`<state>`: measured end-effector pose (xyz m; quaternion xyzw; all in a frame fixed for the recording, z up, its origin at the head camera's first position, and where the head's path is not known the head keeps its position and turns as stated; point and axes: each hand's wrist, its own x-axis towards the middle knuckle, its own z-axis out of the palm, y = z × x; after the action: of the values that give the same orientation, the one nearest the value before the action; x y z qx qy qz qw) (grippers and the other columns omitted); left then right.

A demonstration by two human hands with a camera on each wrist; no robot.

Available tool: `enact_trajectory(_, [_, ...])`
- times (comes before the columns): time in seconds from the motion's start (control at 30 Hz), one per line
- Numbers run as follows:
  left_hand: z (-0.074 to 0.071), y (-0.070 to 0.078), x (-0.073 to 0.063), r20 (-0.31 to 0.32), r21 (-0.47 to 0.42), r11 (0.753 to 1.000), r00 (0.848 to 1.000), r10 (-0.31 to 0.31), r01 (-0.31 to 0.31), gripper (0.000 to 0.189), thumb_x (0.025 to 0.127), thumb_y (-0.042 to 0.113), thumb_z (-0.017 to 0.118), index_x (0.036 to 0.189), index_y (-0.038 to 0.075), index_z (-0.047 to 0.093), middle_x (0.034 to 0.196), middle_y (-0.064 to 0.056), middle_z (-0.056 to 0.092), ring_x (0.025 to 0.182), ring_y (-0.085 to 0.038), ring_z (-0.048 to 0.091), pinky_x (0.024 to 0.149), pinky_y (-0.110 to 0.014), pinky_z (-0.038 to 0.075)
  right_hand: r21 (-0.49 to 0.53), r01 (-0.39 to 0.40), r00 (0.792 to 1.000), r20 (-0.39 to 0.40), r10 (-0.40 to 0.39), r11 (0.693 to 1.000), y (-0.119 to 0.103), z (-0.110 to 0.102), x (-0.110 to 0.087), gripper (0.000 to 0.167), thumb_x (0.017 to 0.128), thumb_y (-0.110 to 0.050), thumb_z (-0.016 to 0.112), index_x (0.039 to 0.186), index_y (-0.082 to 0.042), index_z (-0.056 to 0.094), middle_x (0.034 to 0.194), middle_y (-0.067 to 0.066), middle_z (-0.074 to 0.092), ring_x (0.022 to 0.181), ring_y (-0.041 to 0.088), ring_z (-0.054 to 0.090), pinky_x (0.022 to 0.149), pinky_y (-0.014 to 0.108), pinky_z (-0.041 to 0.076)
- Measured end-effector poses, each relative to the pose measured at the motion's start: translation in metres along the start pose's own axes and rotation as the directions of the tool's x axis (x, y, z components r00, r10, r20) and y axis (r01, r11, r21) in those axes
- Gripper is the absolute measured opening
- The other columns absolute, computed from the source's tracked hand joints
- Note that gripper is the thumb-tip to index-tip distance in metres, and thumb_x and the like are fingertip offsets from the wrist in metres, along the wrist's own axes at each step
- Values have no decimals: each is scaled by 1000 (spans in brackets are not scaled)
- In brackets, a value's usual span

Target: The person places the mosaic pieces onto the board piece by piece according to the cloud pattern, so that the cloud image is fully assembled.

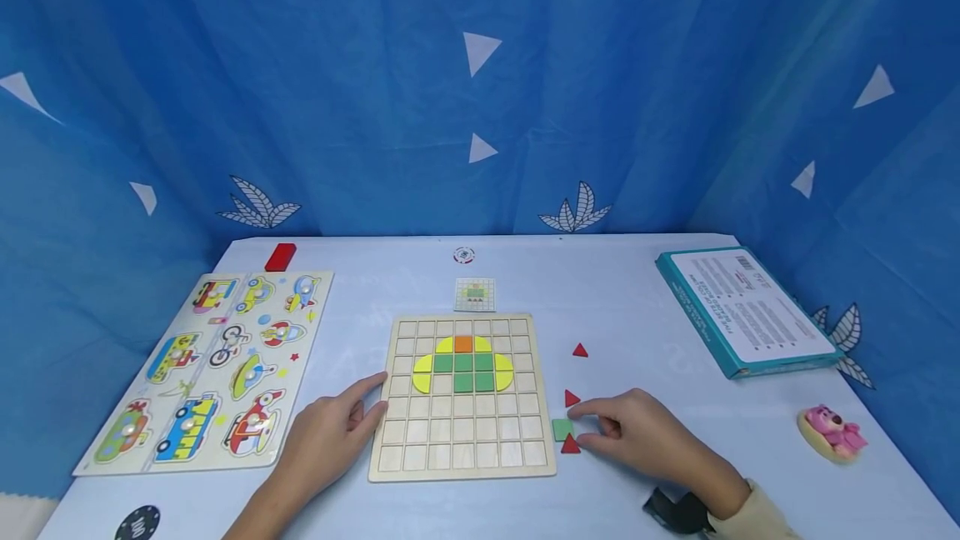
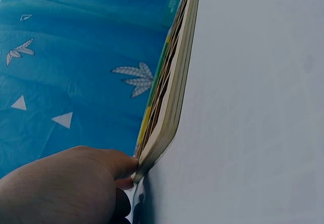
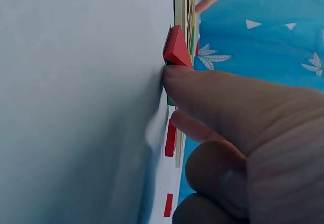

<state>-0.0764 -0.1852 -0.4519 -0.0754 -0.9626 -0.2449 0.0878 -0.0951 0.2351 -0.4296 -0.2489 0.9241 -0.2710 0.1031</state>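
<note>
A wooden grid board [image 1: 465, 457] lies on the table, with an orange square [image 1: 463, 344], several green squares [image 1: 463, 362] and several yellow rounded pieces [image 1: 504, 363] in its upper cells. My left hand [image 1: 330, 440] touches the board's left edge with index finger and thumb; the left wrist view shows both fingertips at its corner. Right of the board, my right hand [image 1: 637, 432] has index finger and thumb apart beside a loose green square [image 1: 561, 429]. The thumb tip meets a red triangle [image 3: 175, 47]. Another red triangle [image 1: 572, 398] lies just above the index finger.
A third red triangle [image 1: 581, 350] lies farther back. Behind the board is a small pattern card [image 1: 475, 295] with a round chip [image 1: 463, 255]. A vehicle puzzle board [image 1: 202, 373] and red block [image 1: 281, 257] stand left; a teal box [image 1: 750, 307] and pink figurine [image 1: 831, 433] right.
</note>
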Motion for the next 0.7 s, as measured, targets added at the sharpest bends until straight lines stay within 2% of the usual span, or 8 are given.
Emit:
enact_trajectory(0.23, [0, -1, 0, -10, 3, 1000, 1000, 13, -13, 38, 94, 29, 77, 130, 21, 71, 54, 19, 35, 46, -1, 30, 48, -23, 26, -57, 0, 1000, -19, -1, 998, -3, 6, 2, 28, 89, -37, 80, 114, -24, 79, 53, -17, 40, 47, 2, 39, 48, 20, 32])
enact_trajectory(0.53, [-1, -1, 0, -3, -9, 1000, 1000, 5, -5, 38, 94, 29, 76, 131, 21, 70, 54, 19, 35, 46, -1, 29, 48, -23, 25, -148, 46, 996, -65, -56, 988, -8, 9, 2, 26, 88, -33, 82, 110, -20, 80, 52, -21, 37, 46, -2, 37, 47, 19, 31])
enact_trajectory(0.7, [0, -1, 0, -6, -10, 1000, 1000, 12, -12, 38, 94, 29, 76, 131, 22, 70, 54, 19, 35, 46, -1, 30, 48, -23, 26, -172, 47, 995, -82, -62, 984, -8, 7, 0, 27, 87, -32, 82, 111, -19, 80, 52, -21, 37, 45, -2, 37, 46, 19, 31])
